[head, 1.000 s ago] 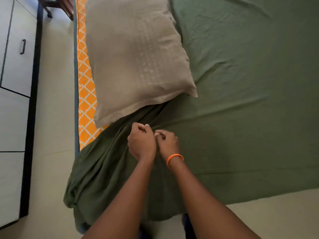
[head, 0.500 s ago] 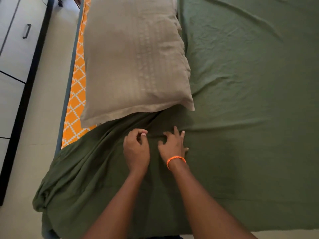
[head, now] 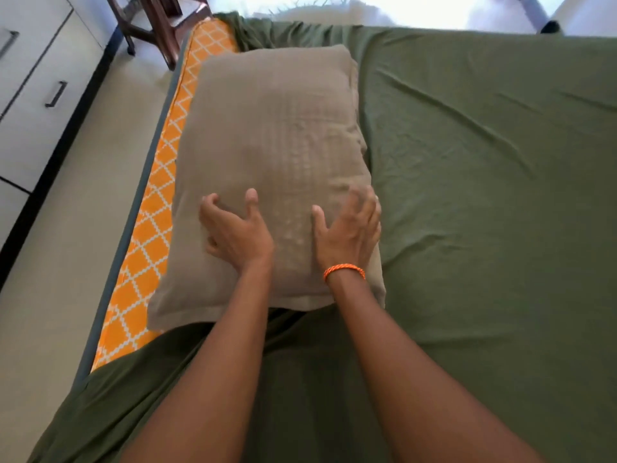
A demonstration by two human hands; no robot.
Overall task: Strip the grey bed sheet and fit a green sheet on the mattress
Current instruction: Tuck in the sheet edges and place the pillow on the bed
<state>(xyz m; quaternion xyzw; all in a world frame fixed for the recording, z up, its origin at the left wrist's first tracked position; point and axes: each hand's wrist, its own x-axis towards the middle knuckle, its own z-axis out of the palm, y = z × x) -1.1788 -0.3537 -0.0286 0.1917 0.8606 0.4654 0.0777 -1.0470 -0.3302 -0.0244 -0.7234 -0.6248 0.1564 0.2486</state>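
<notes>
Both hands, left hand (head: 235,233) and right hand (head: 349,233), seemingly spread flat on pillow (head: 270,135), creased green sheet (head: 484,195) beneath.

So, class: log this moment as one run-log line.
left hand: on pillow | right hand: on pillow | green sheet: spread, mattress edge exposed

Mattress (head: 147,235): orange cover with white lattice pattern, grey edging, exposed in a strip along its left side. Green sheet (head: 484,195) spread over the rest of the top, creased, bunched at the far left corner and hanging over the near left corner. Pillow (head: 267,135), grey-brown, lies partly on the sheet, partly on the bare strip. Mattress possibly sits directly on the pale floor (head: 83,212); base not visible.
</notes>
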